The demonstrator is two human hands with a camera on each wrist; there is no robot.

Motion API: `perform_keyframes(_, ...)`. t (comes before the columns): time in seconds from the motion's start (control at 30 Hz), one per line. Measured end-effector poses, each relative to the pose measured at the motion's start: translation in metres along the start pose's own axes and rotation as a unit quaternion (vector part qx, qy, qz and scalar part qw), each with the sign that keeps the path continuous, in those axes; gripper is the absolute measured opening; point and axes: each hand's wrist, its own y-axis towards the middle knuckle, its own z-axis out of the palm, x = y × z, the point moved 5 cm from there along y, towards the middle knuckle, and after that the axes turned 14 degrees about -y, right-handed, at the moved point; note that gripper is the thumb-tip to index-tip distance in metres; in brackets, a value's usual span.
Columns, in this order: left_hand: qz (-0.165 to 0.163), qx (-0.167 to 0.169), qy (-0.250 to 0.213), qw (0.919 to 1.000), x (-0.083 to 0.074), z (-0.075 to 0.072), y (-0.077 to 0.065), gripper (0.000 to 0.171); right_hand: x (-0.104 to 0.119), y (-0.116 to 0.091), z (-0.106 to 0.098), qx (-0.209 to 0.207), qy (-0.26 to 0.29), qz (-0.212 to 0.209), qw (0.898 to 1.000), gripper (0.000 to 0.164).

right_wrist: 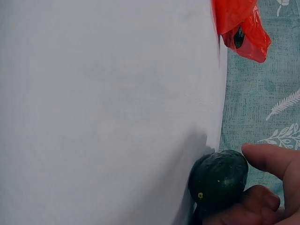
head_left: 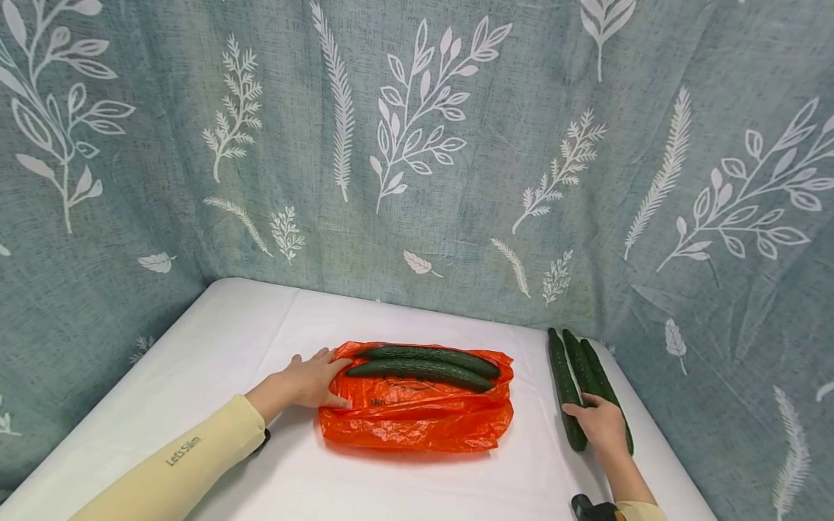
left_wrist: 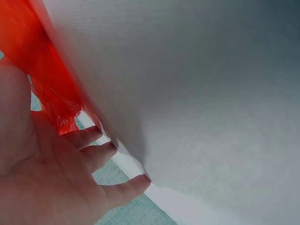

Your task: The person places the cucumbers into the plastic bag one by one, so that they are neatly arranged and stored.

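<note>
A crumpled red plastic bag [head_left: 417, 427] lies on the white table, with two dark green cucumbers [head_left: 423, 362] side by side on it. At its left end rests my left hand [head_left: 313, 380], fingers spread and fairly straight, the thumb touching the red plastic; the left wrist view shows the fingertips [left_wrist: 140, 182] down at the table. Far to the right, three more cucumbers lie alongside one another. My right hand [head_left: 599, 423] holds the leftmost cucumber [head_left: 565, 376] near its front end, thumb on one side and curled fingers on the other. In the right wrist view that rounded end [right_wrist: 218, 180] is close up.
The middle cucumber [head_left: 580, 362] and the right cucumber [head_left: 602, 373] lie along the table's right side. Leaf-patterned blue-green cloth [head_left: 417, 217] hangs behind and beside the white table [head_left: 287, 477]. Bare white tabletop separates the bag from the three cucumbers.
</note>
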Motion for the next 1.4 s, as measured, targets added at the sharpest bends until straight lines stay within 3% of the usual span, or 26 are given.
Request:
perform_keyframes(0.27, -0.003, 0.000, -0.002, 1.0000, -0.0007, -0.0019, -0.0010, 0.092, -0.0015, 0.0001, 0.0017, 0.019, 0.014, 0.029, 0.999, 0.079)
perform_keyframes(0.53, -0.001, 0.000, 0.000, 1.0000, -0.0007, -0.0026, -0.0007, 0.092, -0.0014, -0.0002, 0.0036, 0.029, 0.005, 0.033, 0.999, 0.081)
perform_keyframes(1.0, -0.007, 0.004, -0.002, 1.0000, 0.0003, 0.0008, 0.0010, 0.092, -0.0007, -0.0018, 0.0045, -0.001, 0.011, 0.041, 0.999, 0.071)
perform_keyframes(1.4, -0.007, 0.003, 0.000, 1.0000, -0.0007, -0.0005, 0.0002, 0.092, -0.0039, -0.0014, 0.0018, 0.002, 0.044, 0.053, 0.998, 0.071)
